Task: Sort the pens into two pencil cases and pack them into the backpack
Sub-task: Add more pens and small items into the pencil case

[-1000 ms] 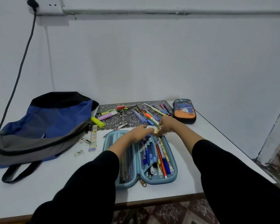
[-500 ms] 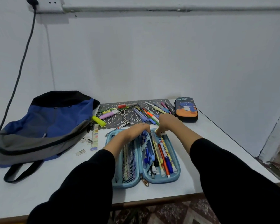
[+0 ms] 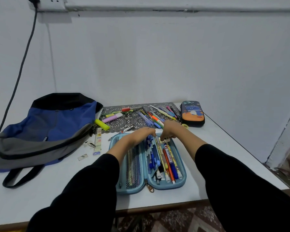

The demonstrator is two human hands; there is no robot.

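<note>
— What are your grips doing?

— My left grip (image 3: 139, 134) is clenched over the top edge of the middle flap (image 3: 151, 153) of the open blue pencil case (image 3: 182, 180), with the fingers curled down around it. The flap stands between the mesh pocket (image 3: 132, 164) on the left half and the right half. My right grip (image 3: 170, 128) is closed to a pinch, fingertips and thumb grasping a small pale piece (image 3: 166, 140) at the far end of the right half. I cannot tell whether that piece is a cap or the end of a pen.

— Where does the case lie relative to them?

— Right under both, in the lower centre of the frame, lying open on the table (image 3: 40, 198). The two grips sit side by side at its far edge, close together. The packed pens (image 3: 170, 163) lie lengthwise in the right half, just below my right grip.

— And the other things?

— The loose pens (image 3: 149, 117) are scattered on the dark patterned mat (image 3: 120, 120) just above my grips. The second pencil case (image 3: 192, 114) is closed, dark with orange, and lies at the mat's right end, above and right of my right grip. The backpack (image 3: 45, 128) lies slumped at the left of the frame, well apart from both grips.
</note>
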